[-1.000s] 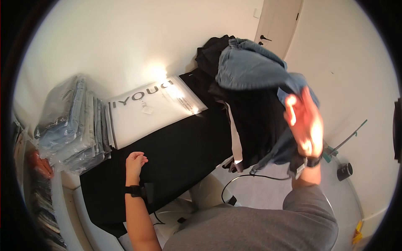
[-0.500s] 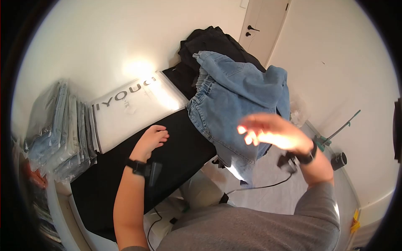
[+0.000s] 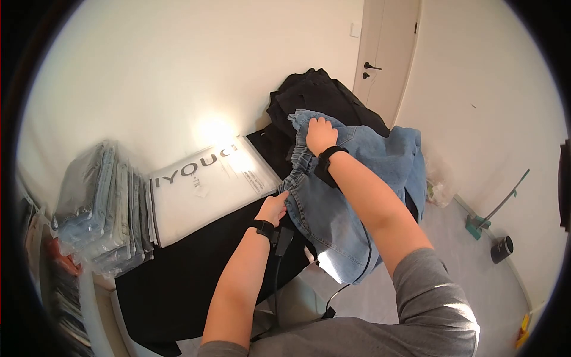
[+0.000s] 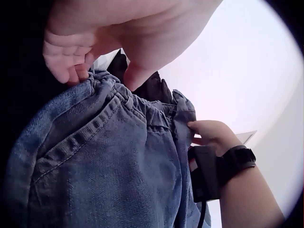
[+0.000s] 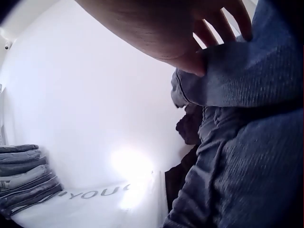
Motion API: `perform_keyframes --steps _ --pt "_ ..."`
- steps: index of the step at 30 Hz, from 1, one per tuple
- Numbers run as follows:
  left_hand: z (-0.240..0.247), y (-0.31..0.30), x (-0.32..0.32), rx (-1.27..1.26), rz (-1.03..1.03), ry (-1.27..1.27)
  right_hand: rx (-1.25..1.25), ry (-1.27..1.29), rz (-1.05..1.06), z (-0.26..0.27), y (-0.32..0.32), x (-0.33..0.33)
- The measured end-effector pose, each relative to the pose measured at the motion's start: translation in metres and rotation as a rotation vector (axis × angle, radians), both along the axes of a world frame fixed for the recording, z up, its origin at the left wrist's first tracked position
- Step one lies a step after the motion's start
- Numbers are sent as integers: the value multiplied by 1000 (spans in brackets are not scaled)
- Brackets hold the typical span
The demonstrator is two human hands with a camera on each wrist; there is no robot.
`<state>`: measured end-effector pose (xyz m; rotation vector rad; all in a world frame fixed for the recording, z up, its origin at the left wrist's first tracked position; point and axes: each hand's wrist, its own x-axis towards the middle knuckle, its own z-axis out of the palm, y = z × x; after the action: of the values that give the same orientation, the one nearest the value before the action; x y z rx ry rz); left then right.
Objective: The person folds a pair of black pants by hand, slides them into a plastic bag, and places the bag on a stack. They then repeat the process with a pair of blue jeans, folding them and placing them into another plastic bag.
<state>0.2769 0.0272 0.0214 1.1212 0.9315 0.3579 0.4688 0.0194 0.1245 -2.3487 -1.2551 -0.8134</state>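
Observation:
A pair of blue denim jeans (image 3: 345,196) lies spread over the black table (image 3: 196,262) edge and a dark clothes pile. My left hand (image 3: 275,207) pinches the near end of the elastic waistband (image 4: 118,102), thumb under and fingers over. My right hand (image 3: 320,132) grips the far end of the same waistband (image 5: 223,71), fingers curled over the denim. In the left wrist view the right hand (image 4: 209,135) with its black wrist strap shows beyond the bunched waistband.
A flat white printed plastic bag (image 3: 208,181) lies on the black table. Several bagged jeans (image 3: 104,205) are stacked at the left. A heap of black clothes (image 3: 315,95) sits behind the jeans, by a door (image 3: 386,53). A cable hangs below the table.
The jeans, held up in the right hand a second ago, now lie on the table edge. Both hands have moved onto the waistband and taken hold of its two ends.

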Motion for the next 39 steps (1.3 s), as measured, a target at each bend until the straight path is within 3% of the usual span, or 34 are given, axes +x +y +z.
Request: perform_keyframes --steps 6,7,8,10,11,14,16,18,19,20,24,26,28,29,30,32,34,36,38,39 --pt "-21 11 12 61 -55 -35 290 331 189 43 -17 37" --pt "-42 21 20 92 4 -140 341 312 221 58 -33 40" --pt "-20 8 8 240 -27 -81 392 290 250 77 -55 38" --pt "-31 14 4 151 -58 -388 395 359 204 111 -106 35" --pt "-29 12 6 249 33 -422 419 480 237 130 -139 26" --pt "1 -5 8 491 134 -661 614 746 471 158 -225 38" --pt "63 -52 -11 435 104 -589 636 788 579 176 -285 45" --pt "92 -73 -8 490 -101 -727 654 693 619 188 -347 40" --pt "106 -84 -11 608 -247 -666 663 693 620 192 -377 32" --pt "116 -101 -8 709 -260 -686 673 692 620 193 -407 20" --pt "146 -161 -4 665 -417 -807 869 564 322 179 -503 -14" --pt "147 -175 2 696 -476 -809 795 500 193 166 -548 -21" --pt "149 -193 5 572 -603 -883 714 453 65 147 -601 -14" --pt "151 -210 1 406 -621 -891 352 -57 -56 128 -633 2" --pt "153 -229 -2 402 -684 -872 -35 -548 -162 106 -657 13" --pt "157 -260 -7 603 -686 -785 -67 -590 -206 77 -686 6" --pt "160 -272 -3 819 -790 -609 356 -71 -107 46 -702 -19" --pt "170 -295 -4 844 -826 -448 403 -75 -160 21 -715 -33" --pt "184 -290 -20 809 -897 -586 1302 831 290 31 -697 -86" --pt "183 -290 -18 806 -865 -595 1200 901 382 8 -714 -82"
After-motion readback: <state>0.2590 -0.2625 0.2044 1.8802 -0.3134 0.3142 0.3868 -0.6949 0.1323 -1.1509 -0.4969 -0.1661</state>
